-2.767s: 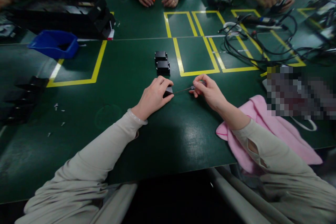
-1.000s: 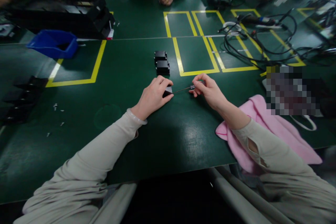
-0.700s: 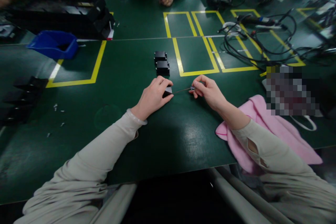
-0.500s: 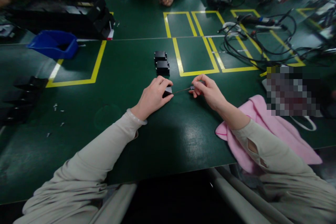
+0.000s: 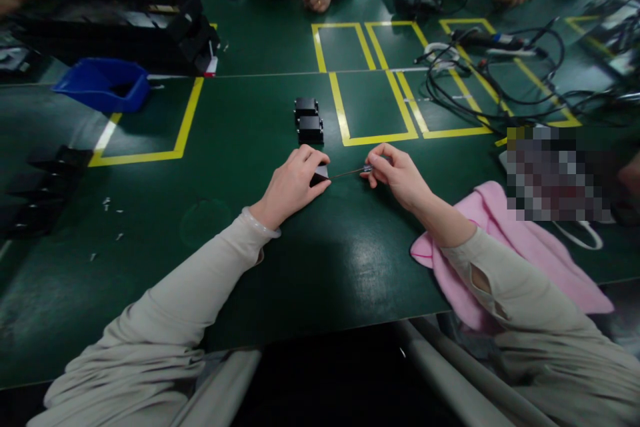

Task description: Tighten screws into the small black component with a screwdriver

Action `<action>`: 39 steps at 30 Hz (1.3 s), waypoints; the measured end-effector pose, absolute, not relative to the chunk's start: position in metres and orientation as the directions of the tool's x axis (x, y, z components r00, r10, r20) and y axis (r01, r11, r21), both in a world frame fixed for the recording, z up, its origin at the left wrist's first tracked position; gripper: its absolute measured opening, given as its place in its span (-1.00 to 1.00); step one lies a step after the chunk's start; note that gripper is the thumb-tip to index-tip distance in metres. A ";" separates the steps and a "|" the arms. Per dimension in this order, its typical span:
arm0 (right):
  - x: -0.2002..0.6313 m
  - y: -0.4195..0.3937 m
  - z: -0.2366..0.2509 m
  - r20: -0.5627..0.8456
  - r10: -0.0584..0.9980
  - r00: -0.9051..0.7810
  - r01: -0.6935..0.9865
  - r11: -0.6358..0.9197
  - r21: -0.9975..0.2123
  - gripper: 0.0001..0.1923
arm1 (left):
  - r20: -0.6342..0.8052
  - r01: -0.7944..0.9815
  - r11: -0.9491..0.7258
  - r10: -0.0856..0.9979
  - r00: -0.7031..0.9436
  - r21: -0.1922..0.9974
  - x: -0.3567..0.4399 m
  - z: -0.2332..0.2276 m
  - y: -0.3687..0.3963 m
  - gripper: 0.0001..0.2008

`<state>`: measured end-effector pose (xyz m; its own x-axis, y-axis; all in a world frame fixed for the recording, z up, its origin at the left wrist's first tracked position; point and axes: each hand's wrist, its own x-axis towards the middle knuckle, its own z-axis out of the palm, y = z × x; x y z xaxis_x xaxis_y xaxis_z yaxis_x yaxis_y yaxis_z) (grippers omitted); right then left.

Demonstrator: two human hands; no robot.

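Black and small, a box point(image 5: 320, 175) sits on the green table point(image 5: 240, 147) under the left hand point(image 5: 295, 183), whose fingers close over it. The right hand point(image 5: 397, 173) pinches a thin screwdriver point(image 5: 353, 171), tip at the box's side. Two more boxes point(image 5: 309, 120) stand just beyond.

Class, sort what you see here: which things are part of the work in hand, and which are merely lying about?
In use: left hand, small black block, right hand, thin screwdriver.

Lying about: two black blocks, blue bin, pink cloth, cables.
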<state>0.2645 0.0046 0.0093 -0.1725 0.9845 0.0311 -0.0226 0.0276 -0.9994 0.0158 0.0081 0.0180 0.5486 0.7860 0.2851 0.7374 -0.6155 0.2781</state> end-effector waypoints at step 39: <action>0.264 0.003 0.012 0.017 0.987 -0.162 0.006 0.019 -1.000 -0.77 | 0.291 0.741 -0.613 0.788 0.543 0.274 0.016 0.017 0.008 -0.69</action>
